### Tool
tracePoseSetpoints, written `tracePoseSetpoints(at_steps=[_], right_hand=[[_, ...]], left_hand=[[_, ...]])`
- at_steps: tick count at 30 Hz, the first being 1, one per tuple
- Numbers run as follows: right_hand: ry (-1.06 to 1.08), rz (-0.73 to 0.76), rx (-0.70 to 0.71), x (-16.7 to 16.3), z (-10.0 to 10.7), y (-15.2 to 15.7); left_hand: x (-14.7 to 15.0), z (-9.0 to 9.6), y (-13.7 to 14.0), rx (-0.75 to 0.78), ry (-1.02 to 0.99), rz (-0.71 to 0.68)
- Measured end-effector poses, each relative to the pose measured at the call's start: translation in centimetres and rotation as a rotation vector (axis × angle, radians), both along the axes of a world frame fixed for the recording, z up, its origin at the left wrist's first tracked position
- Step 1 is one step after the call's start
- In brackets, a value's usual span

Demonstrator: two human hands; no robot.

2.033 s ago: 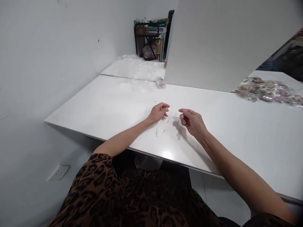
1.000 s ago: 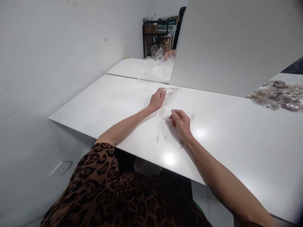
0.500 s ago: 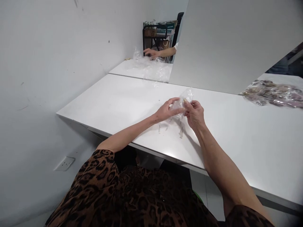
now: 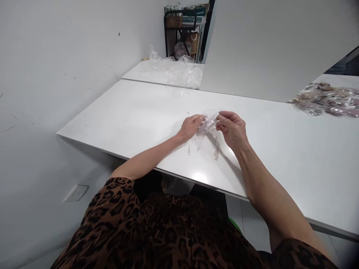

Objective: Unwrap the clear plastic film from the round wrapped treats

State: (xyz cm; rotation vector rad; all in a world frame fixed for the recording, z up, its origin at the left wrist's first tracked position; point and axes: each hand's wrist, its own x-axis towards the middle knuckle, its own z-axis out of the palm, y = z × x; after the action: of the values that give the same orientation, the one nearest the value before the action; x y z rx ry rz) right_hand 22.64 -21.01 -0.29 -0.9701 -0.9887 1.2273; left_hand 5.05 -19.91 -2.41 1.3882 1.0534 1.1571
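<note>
A crinkled clear plastic bag (image 4: 206, 125) is held just above the white table (image 4: 112, 116), between my two hands. My left hand (image 4: 191, 127) is closed on its left side, fingers pinching the film. On the other side, my right hand (image 4: 232, 129) pinches the bag's right edge between thumb and fingers. A faint pinkish tint shows through the plastic; whether something lies inside I cannot make out. Small grey marks (image 4: 216, 149) dot the tabletop below the bag.
Loose clear plastic bags (image 4: 185, 73) are heaped at the far left. Several filled clear packets (image 4: 331, 101) lie at the right, beyond a tall white panel (image 4: 260, 48). A black rack (image 4: 181, 28) with boxes stands behind. A wall (image 4: 56, 67) borders the left side.
My hands have drawn a little apart, with the bag now lower and stretched between them. A co-worker's hand over the far plastic bags is gone from view. The view has tilted slightly downward.
</note>
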Motion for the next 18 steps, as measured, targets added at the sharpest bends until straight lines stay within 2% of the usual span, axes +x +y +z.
tracePoseSetpoints(at_steps=[6, 11, 14, 18], right_hand=[[-0.043, -0.025, -0.141, 0.4, -1.0, 0.7], [-0.037, -0.072, -0.189, 0.3, -0.9, 0.8], [-0.003, -0.052, -0.201, 0.5, -0.9, 1.1], [0.062, 0.003, -0.203, 0.6, -1.2, 1.5]], left_hand=[[-1.0, 2.0, -0.1, -0.243, -0.242, 0.082], [-1.4, 3.8, 0.4, -0.312, -0.497, 0.141], [-1.3, 5.7, 1.1, -0.322, -0.658, 0.156], [-0.5, 9.1, 1.4, -0.327, -0.811, 0.127]])
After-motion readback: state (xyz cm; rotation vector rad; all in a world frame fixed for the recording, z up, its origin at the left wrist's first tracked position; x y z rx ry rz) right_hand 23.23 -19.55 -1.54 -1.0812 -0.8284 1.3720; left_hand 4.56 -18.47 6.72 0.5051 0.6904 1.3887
